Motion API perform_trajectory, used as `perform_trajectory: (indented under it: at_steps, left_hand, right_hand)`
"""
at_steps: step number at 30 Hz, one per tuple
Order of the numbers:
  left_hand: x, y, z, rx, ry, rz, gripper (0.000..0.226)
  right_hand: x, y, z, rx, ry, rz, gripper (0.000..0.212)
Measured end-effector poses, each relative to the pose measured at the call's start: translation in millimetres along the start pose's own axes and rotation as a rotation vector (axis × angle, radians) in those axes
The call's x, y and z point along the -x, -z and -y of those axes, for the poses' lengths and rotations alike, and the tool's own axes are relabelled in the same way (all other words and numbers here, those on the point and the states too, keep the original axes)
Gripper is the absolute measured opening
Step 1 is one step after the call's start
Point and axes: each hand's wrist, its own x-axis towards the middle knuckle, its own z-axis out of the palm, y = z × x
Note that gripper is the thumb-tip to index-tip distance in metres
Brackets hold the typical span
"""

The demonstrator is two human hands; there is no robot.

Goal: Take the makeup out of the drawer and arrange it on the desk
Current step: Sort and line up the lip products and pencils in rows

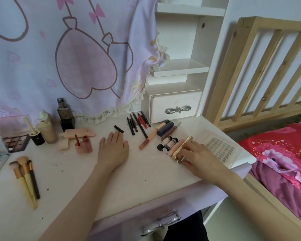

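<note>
My left hand (113, 150) lies flat and open on the white desk (139, 178), its fingertips close to a short black stick (118, 129). My right hand (201, 158) rests with its fingers on a gold tube (182, 146) at the end of a row of lipsticks (169, 144). Several dark pencils (137, 123) lie fanned out near the small drawer (175, 106), which is closed. A long peach gloss tube (149, 140) lies beside them. Under the desk's front edge sits the desk drawer (156, 221) with its silver bow handle.
At left stand foundation bottles (48, 129), an eyeshadow palette (16, 141), a pink open gloss (84, 145) and brushes (27, 176). A clear lash tray (221, 146) lies at the desk's right edge. A wooden bed frame (261, 70) stands at right.
</note>
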Motion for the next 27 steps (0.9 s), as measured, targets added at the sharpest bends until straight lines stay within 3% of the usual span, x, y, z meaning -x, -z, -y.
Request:
perform_trajectory:
  at_steps: [18,27]
  left_hand:
    - [-42,-3,-2,0.091,-0.083,0.031,0.051]
    - [-41,-5,-1,0.096,-0.071,0.026,0.052]
  right_hand:
    - [-7,-14,-10,0.161,0.085,0.078,0.035]
    - [-3,-17,-13,0.106,0.128,-0.243,0.041]
